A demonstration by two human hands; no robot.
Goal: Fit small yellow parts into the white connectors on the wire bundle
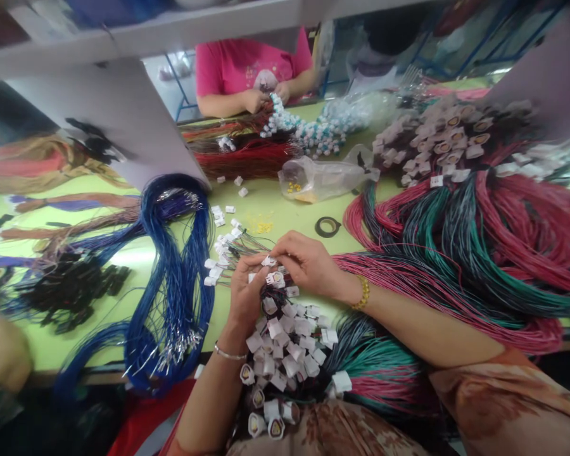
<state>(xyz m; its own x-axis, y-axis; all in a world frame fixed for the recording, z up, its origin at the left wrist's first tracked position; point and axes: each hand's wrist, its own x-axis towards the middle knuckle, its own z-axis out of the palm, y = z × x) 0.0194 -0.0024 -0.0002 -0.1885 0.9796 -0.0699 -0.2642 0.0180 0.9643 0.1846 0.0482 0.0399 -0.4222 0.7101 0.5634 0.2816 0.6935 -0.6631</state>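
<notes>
My left hand [245, 292] is closed around white plastic wire connectors, with one white connector [268, 261] at its fingertips and another just below. My right hand [310, 265] is closed in a pinch against the upper connector; anything small between its fingers is hidden. Under my hands hangs a heap of white connectors [285, 345], some showing yellow inside. Wires in red, black and green [384, 373] run from this heap. Left of my hands lie more white connectors [223, 253] on thin wires, beside small yellow pieces [261, 226] on the green table.
Blue wire bundles [171, 253] and black connectors [71, 288] lie left. A black tape roll [327, 227] and a plastic bag [325, 177] with yellow pieces sit ahead. Red, black and green wires [456, 234] spread right. Across the table, a person in pink [247, 69] handles connectors.
</notes>
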